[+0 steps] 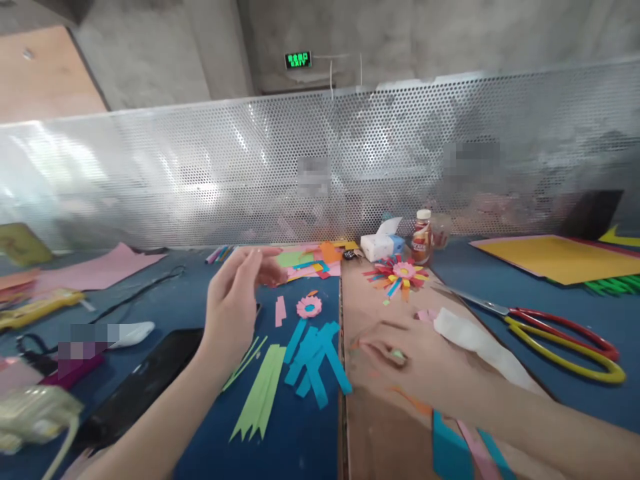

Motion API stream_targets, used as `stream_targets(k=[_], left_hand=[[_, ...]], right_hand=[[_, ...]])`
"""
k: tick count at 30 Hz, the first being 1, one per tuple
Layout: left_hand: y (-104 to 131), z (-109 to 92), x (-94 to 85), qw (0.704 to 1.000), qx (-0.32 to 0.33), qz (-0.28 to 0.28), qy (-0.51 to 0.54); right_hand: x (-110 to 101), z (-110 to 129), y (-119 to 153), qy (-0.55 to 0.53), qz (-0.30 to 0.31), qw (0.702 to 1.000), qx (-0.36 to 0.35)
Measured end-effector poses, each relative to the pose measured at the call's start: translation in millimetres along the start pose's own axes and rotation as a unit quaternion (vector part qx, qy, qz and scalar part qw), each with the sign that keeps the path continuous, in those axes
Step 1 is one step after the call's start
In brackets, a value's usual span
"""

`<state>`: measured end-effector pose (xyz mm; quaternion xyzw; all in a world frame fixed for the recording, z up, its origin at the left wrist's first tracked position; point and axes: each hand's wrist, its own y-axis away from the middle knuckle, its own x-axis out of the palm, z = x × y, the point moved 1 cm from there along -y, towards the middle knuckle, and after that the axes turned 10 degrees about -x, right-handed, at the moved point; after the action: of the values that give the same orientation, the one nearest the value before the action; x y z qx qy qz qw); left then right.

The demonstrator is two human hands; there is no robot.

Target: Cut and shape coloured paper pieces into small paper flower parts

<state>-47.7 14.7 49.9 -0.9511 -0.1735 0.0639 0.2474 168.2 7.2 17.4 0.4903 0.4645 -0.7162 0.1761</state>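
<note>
My left hand (235, 293) is raised over the blue tabletop, fingers loosely bent and apart, with nothing visible in it. Below it lie light green paper strips (260, 393) with notched ends and a pile of blue paper strips (315, 360). A small pink paper flower (301, 307) with a blue centre sits beside pink strips (280, 311). My right hand (400, 350) is low over a brown board (367, 427), thumb and fingertips together. A small green bit shows inside its curled fingers; what the fingertips hold is unclear. Beyond it lies a multicoloured paper flower (395, 273).
Red and yellow scissors (560, 333) and white tissue (475, 343) lie at the right, near yellow sheets (565, 259). A tissue box (381, 247) and bottle (421, 237) stand behind. At left are a black phone (145, 380), yellow glue gun (43, 308) and cable (130, 293).
</note>
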Motion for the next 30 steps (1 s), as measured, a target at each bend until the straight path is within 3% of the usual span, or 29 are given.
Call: stream_targets(k=[2,5,7,9,11,14,18,23,27,30], left_hand=[[-11,9,-5.4,0.996,-0.068,0.032,-0.04],[-13,22,-1.0,0.973,-0.136,0.146,-0.115],[-11,26,4.2,0.952,-0.152,0.218,-0.151],[-10,27,5.7,0.937,-0.152,0.254,-0.185],[-13,29,2.3,0.932,-0.148,0.246,-0.22],[-19,40,-5.5,0.931,-0.147,0.182,-0.28],[-18,62,-3.3,0.923,-0.163,0.136,-0.32],[-7,75,13.2,0.922,-0.233,0.196,-0.24],[0,72,25.8,0.908,-0.312,0.265,-0.092],[3,71,33.9,0.897,-0.342,0.281,0.017]], right_hand=[[9,-2,-8,0.043,0.014,0.998,-0.046],[22,-5,-19,0.059,0.018,0.995,-0.078],[27,-10,-26,0.07,0.025,0.992,-0.098],[30,-16,-33,0.089,0.034,0.988,-0.124],[31,-25,-39,0.109,0.049,0.98,-0.156],[34,-39,-51,0.14,0.071,0.967,-0.198],[52,-59,-75,0.184,0.066,0.96,-0.199],[69,-69,-89,0.201,0.015,0.964,-0.171],[57,-55,-75,0.188,-0.001,0.963,-0.193],[44,-44,-65,0.173,0.004,0.964,-0.202]])
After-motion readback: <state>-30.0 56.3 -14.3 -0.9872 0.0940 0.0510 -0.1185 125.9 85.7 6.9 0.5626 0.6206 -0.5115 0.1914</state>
